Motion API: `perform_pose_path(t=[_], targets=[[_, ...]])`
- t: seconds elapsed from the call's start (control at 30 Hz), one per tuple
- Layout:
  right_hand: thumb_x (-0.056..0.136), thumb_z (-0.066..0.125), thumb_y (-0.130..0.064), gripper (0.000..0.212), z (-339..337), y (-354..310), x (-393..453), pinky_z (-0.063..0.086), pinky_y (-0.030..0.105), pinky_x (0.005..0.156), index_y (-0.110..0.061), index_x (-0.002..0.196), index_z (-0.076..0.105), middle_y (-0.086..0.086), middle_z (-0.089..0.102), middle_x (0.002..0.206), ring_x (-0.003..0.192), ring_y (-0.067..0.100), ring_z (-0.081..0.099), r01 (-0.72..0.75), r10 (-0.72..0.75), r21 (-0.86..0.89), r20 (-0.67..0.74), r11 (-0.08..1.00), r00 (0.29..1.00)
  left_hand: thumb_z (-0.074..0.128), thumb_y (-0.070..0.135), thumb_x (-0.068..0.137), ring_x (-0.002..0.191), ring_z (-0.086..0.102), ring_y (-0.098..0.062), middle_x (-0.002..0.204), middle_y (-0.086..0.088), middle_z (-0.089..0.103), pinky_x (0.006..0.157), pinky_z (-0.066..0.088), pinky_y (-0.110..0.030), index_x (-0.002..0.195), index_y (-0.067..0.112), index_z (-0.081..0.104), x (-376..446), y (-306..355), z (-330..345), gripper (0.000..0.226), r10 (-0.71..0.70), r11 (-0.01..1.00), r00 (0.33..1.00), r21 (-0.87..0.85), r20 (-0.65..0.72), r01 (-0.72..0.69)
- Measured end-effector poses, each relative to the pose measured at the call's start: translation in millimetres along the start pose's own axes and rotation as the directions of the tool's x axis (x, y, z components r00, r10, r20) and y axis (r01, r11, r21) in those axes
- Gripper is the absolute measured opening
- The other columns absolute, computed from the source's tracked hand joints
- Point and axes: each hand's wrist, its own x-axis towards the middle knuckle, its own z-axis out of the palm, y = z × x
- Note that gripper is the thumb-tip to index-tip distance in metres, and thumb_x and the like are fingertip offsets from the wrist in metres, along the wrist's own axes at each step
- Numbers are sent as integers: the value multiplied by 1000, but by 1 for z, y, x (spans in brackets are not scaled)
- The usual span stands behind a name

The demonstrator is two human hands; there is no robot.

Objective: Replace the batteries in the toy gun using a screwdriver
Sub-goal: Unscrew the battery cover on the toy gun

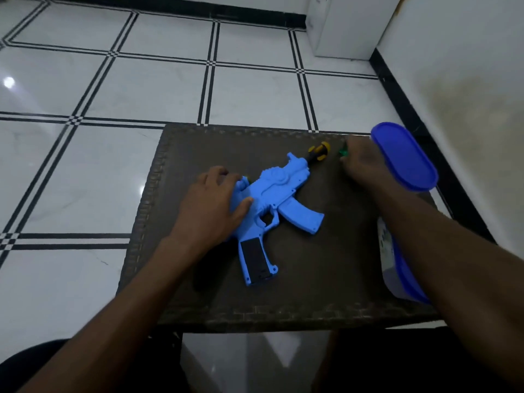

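A blue toy gun (279, 205) lies flat on a dark woven table (326, 265), its grip pointing toward me with a dark open slot in it. My left hand (211, 205) rests on the gun's rear part, fingers laid over it and thumb against its side. A screwdriver with a yellow and black handle (319, 151) lies just beyond the gun's far end. My right hand (360, 163) is at the table's far right, fingers curled round a small green object (342, 152) that is mostly hidden.
A blue oval lid (405, 157) leans at the table's right edge, above a clear container with a blue rim (397, 268) partly hidden by my right forearm. White tiled floor with black lines surrounds the table; a wall runs along the right.
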Motion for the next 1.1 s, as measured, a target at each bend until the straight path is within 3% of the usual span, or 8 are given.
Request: perform_pose_path(t=[0.13,0.3,0.43,0.53,0.67,0.73,0.87,1.1], targets=[[92,49,-6,23,-16,-5,-13,48,43,82,-1,113,56,24,57,120,106,42,57,54,-55,-19,-37,998,998,45,54,87,118,51,-36,135,-14,48,94,44,-43,130,13,54,1,5,-10,60,-17,1000,997,13,74,16],[86,52,5,24,-40,-40,-63,39,41,66,-1,109,56,21,51,117,98,40,54,189,-201,-69,-306,980,931,54,48,91,120,50,-33,133,-11,50,99,40,-40,129,16,56,-23,-1,-14,50,-28,998,998,52,63,25],[85,57,5,30,-46,-79,-114,41,34,66,-6,113,59,15,56,111,93,32,57,301,-209,109,-501,947,840,51,58,89,127,46,-30,141,-8,45,101,39,-38,137,20,47,-52,5,-10,61,-48,996,996,75,80,42],[90,59,-5,24,-47,-105,-158,49,37,75,-5,114,61,12,62,106,92,29,60,446,-185,327,-596,833,782,52,70,81,134,40,-29,152,-6,31,107,38,-41,146,22,34,-73,8,-4,82,-120,990,978,-56,173,131],[93,63,-14,24,-45,-126,-203,54,21,76,-11,117,62,-8,62,93,83,6,61,412,-34,678,-497,609,867,61,74,70,134,39,-27,150,-9,34,108,37,-44,150,21,25,-77,5,-2,103,-163,968,957,-146,242,202],[92,65,-15,27,-43,-128,-219,57,24,77,-16,119,62,-12,64,90,82,1,64,363,35,788,-437,497,899,63,74,68,132,41,-28,148,-10,38,106,39,-44,150,20,24,-77,8,-2,106,-167,971,958,-131,233,202],[92,64,-9,39,-34,-122,-239,56,20,77,-20,129,58,3,71,92,88,6,70,300,54,904,-330,304,942,60,78,67,137,33,-30,151,-10,31,109,32,-46,153,23,13,-73,10,4,112,-204,971,948,-74,246,228],[91,64,-2,38,-24,-109,-252,57,30,87,-22,123,61,2,71,103,97,12,70,340,-25,886,-351,315,936,64,77,64,138,30,-32,152,-10,28,108,29,-47,154,25,7,-65,10,6,119,-242,963,932,-52,270,265]])
